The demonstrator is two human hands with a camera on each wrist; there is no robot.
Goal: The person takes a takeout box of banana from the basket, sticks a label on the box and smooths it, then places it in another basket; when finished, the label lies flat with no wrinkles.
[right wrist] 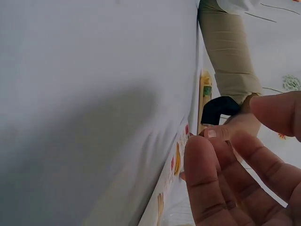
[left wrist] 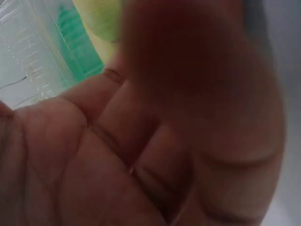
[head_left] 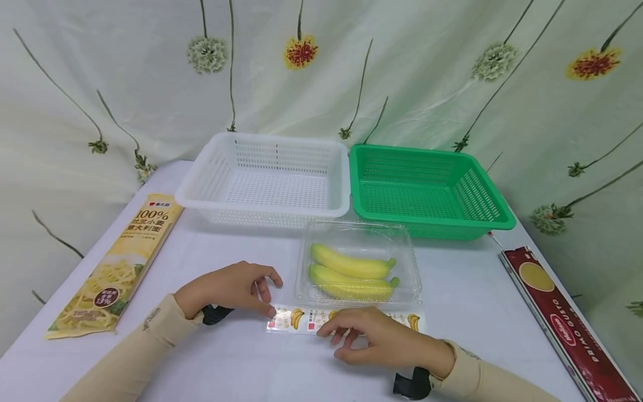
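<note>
A strip of banana labels (head_left: 303,319) lies flat on the table, just in front of a clear plastic box (head_left: 409,262) with two bananas (head_left: 351,265) in it. At the strip's left end is my left hand (head_left: 238,287), its thumb tip over the corner and its other fingers loosely bent. My right hand (head_left: 379,338) hangs over the right half of the strip with bent, spread fingers, hiding part of the labels. In the right wrist view nothing shows between the right fingers (right wrist: 202,174). The left thumb (left wrist: 202,84) fills much of the left wrist view.
Behind the box stand a white basket (head_left: 266,215) and a green basket (head_left: 432,223), side by side. A yellow pasta packet (head_left: 115,268) lies at the left, a dark red pasta packet (head_left: 567,318) at the right edge. A flowered cloth (head_left: 412,67) hangs behind the table.
</note>
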